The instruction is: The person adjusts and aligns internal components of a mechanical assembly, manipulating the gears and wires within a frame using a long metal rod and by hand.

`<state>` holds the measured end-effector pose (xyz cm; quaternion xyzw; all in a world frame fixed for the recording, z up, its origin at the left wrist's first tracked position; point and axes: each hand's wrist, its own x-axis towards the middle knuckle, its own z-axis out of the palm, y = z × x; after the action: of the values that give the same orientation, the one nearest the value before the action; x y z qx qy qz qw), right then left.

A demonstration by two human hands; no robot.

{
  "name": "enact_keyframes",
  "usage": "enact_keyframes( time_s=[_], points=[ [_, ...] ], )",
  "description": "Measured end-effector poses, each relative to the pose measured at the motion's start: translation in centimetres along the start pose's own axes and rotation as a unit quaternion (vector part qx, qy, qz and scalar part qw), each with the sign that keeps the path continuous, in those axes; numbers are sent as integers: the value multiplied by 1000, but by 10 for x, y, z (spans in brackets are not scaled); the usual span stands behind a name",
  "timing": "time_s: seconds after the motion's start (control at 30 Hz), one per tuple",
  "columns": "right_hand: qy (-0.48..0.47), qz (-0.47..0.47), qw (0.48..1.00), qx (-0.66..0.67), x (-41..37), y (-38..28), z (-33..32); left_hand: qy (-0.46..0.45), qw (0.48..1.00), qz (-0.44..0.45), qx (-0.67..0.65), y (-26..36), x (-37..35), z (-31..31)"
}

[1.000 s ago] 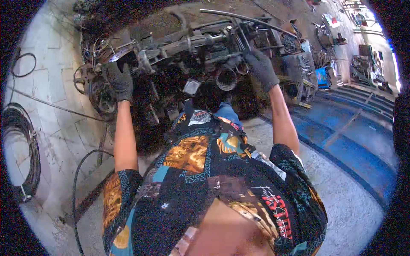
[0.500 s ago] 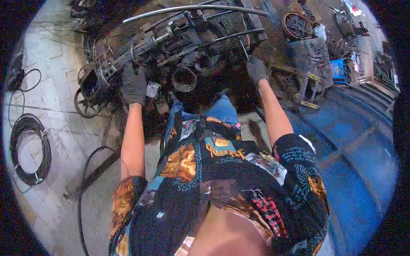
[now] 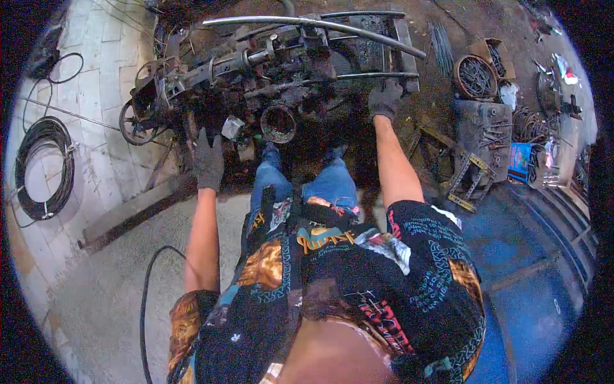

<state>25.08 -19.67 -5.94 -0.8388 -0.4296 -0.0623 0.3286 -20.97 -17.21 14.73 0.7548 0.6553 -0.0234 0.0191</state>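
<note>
A long, greasy metal machine [image 3: 256,64] with shafts and bars stands in front of me. My left hand [image 3: 209,160], in a dark grey glove, is at its near left side, closed around what looks like a lever [image 3: 191,126]. My gloved right hand [image 3: 385,100] is at the machine's right end, below a horizontal bar [image 3: 377,76]. Its fingers are closed on a thin metal rod [image 3: 386,59] pointing away from me; most of its grip is hidden. Between my hands is a round metal can [image 3: 279,125] with small bits inside.
A curved metal tube [image 3: 307,23] lies across the machine's top. On the right stand a round container of metal pieces [image 3: 476,75], a metal stand with tools [image 3: 483,125] and a yellow-edged frame [image 3: 472,182]. A cable coil [image 3: 43,169] lies on the left floor.
The view has shifted, showing more floor. My right hand has moved up to the machine's right end with the thin rod. My left hand sits lower in view, nearer me.
</note>
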Motion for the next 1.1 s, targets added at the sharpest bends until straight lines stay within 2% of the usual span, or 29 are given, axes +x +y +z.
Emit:
enact_keyframes(
  time_s=[0.03,0.1,0.2,0.33,0.4,0.43,0.47,0.5,0.53,0.6,0.67,0.73,0.8,0.87,0.9,0.97,1.0,1.07,1.1],
  points=[
    [-4,0,1000,2,0,1,3,-3,1000,-3,3,-2,-4,3],
    [-28,-9,999,-32,0,-4,2,-49,980,-96,-170,9,-12,-3],
    [-52,-28,995,-82,-2,-15,0,-90,979,-94,-157,7,-2,-4],
    [-88,-45,987,-127,6,-32,-17,-95,986,-63,-121,7,0,-8],
    [-331,85,924,-171,23,-42,-33,-38,997,36,-51,-14,11,22],
    [-328,78,925,-173,24,-53,-32,-35,997,32,-56,-26,18,37],
    [-128,-33,983,-128,21,-61,-43,-21,997,39,-67,-27,17,41],
    [76,-144,984,-73,17,-72,-58,-8,996,44,-77,-25,15,40],
    [71,-152,983,-70,16,-83,-71,-9,996,34,-79,-22,13,43],
    [-118,-102,983,93,22,-126,-112,-20,982,-73,-173,2,3,37],
    [-93,-178,951,234,58,-191,-159,-80,916,-191,-343,14,0,47],
    [-18,-331,930,159,101,-213,-165,-91,982,-26,-162,-10,-16,133],
    [-30,-342,926,157,137,-230,-148,-106,980,-39,-163,-13,-22,155],
    [-2,-521,853,-25,170,-206,-102,-118,979,-55,-156,-11,-20,176],
    [-9,-520,853,-29,174,-205,-89,-125,979,-62,-152,-7,-22,186],
    [-212,-381,889,-138,176,-211,-71,-135,977,-68,-150,-2,-14,206],
    [-214,-379,888,-150,169,-229,-81,-141,976,-69,-152,3,-9,218],
    [-253,-318,885,-227,149,-267,-118,-152,973,-71,-157,25,-9,237],
    [-277,-304,874,-259,161,-259,-98,-155,972,-71,-160,35,-6,246]
  ],
)
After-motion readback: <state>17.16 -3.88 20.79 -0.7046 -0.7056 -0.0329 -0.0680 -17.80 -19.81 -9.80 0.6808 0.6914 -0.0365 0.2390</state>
